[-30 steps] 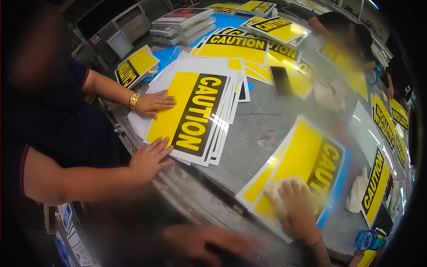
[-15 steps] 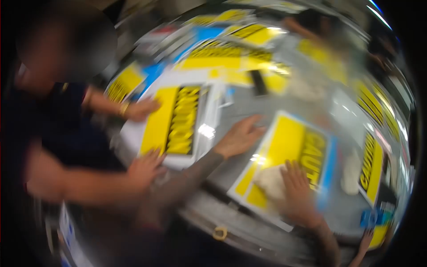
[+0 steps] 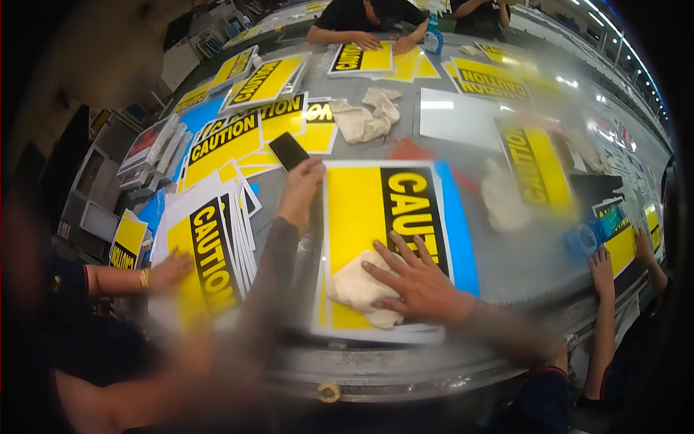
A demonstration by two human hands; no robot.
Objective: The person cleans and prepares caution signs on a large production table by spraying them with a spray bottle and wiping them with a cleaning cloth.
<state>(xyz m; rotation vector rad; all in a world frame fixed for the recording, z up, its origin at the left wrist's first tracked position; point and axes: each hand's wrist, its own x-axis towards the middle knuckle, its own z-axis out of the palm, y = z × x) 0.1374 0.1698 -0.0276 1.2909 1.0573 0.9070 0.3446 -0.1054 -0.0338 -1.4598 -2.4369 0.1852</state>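
A yellow and black CAUTION sign (image 3: 354, 210) lies on the grey table in front of me, over a blue sheet (image 3: 459, 239) that shows along its right edge. My right hand (image 3: 419, 282) rests on the sign with fingers spread, its thumb and fingertips at a crumpled white cloth (image 3: 361, 286). My left hand (image 3: 301, 194) is at the sign's upper left corner, near a black phone (image 3: 289, 150). Its fingers point toward the corner; whether they grip the edge is unclear.
At the left, a co-worker's hand (image 3: 170, 270) touches a stack of CAUTION signs (image 3: 206, 253). More signs (image 3: 224, 137) and cloths (image 3: 367, 119) lie beyond. People work at the far side and right, near a blue bottle (image 3: 434, 35) and blue tape (image 3: 584, 237).
The view has swung and sharpened. My left hand has moved from the table beside the sign to its upper left corner. My right hand remains on the sign by the cloth.
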